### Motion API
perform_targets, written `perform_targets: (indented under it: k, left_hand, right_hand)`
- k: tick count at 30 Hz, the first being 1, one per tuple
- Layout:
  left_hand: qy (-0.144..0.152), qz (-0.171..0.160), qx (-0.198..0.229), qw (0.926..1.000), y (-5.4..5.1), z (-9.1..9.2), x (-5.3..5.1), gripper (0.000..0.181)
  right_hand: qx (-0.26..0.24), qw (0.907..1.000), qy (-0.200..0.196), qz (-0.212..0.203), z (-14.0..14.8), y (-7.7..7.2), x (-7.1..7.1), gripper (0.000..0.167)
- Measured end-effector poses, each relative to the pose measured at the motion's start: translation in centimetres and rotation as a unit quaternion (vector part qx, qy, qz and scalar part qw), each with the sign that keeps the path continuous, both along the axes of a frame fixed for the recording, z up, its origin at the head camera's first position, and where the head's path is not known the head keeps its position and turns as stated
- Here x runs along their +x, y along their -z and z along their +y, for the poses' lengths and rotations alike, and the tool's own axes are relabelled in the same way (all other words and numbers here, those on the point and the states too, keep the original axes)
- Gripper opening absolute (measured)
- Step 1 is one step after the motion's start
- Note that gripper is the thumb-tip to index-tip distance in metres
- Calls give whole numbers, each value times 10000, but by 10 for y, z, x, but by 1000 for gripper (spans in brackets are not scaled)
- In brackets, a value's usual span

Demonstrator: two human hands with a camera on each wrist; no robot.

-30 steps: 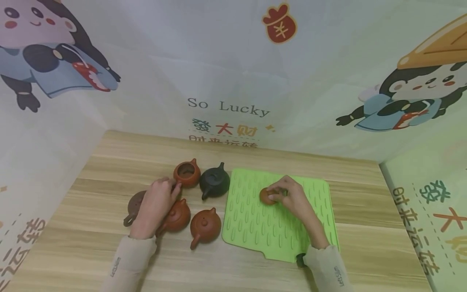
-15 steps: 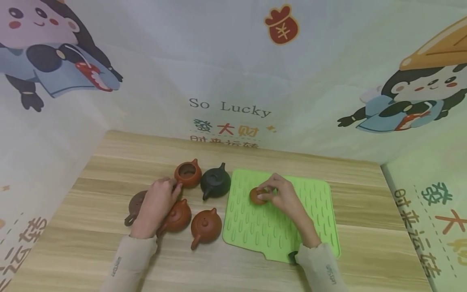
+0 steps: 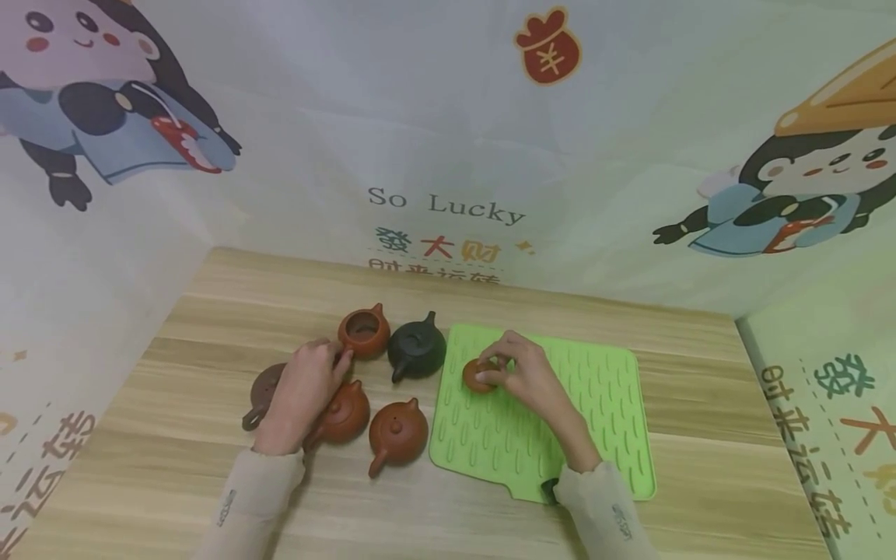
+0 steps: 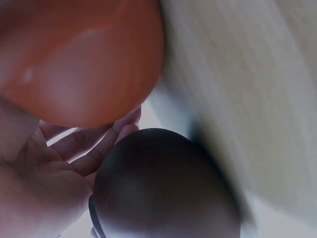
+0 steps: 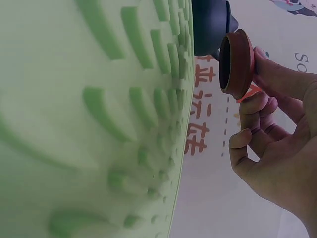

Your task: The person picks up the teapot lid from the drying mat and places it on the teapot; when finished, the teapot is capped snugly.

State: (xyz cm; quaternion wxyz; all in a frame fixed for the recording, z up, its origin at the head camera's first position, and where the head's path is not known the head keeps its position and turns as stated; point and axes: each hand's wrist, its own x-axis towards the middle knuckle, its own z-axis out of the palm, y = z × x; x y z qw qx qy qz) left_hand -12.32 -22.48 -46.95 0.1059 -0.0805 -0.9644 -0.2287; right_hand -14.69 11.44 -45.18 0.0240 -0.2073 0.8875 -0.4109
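Note:
My right hand (image 3: 526,377) pinches a reddish-brown teapot lid (image 3: 477,376) over the left part of the green ridged mat (image 3: 539,435). In the right wrist view that lid (image 5: 237,64) is tilted on edge, raised off the mat. My left hand (image 3: 308,385) grips the handle side of a lidless reddish-brown teapot (image 3: 364,333), whose round opening faces up; the handle is mostly hidden by the fingers. Below my left hand are a lidded reddish teapot (image 3: 348,412) and, partly covered by the wrist, a dark brown teapot (image 3: 266,389). Both bulge large in the left wrist view.
A black teapot (image 3: 418,348) stands between the lidless one and the mat. Another lidded reddish teapot (image 3: 397,433) sits nearer the front. The wooden table (image 3: 700,435) is bordered by printed cloth walls (image 3: 602,233). A dark object (image 3: 549,490) shows by the right cuff.
My right hand has carried the lid leftward across the mat, towards the black teapot. My left hand keeps its place at the lidless teapot.

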Motion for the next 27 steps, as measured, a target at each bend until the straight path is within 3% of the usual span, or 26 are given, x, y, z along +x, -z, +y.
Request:
perform_targets:
  k: [27]
  left_hand:
    - [-26,65,36,10000,0,1,1,19]
  right_hand:
    - [-52,9997,-205,-87,-20,-6,-1,17]
